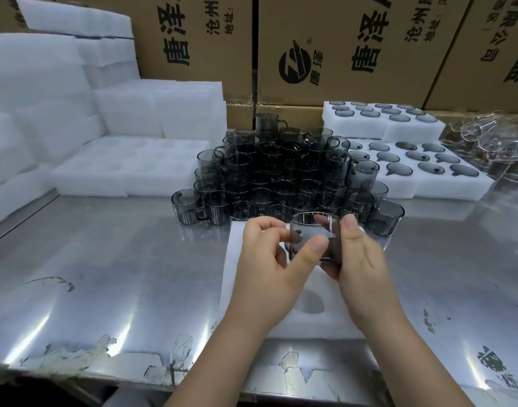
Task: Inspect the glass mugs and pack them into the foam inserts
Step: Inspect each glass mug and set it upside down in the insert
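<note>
Both hands hold one smoky grey glass mug (312,230) above a white foam insert (307,321) lying on the steel table. My left hand (273,259) pinches the mug's near side with thumb and fingers. My right hand (359,257) grips its right side and base. A round pocket in the insert shows bare just below the hands. Behind the hands, several grey mugs stand stacked in a pile (281,171).
Filled foam inserts (445,183) lie stacked at the back right, with clear glassware (492,142) beyond them. Stacks of foam blocks (75,113) fill the left. Cardboard boxes (354,48) form a wall behind. The steel table (105,274) has peeling film near its front edge.
</note>
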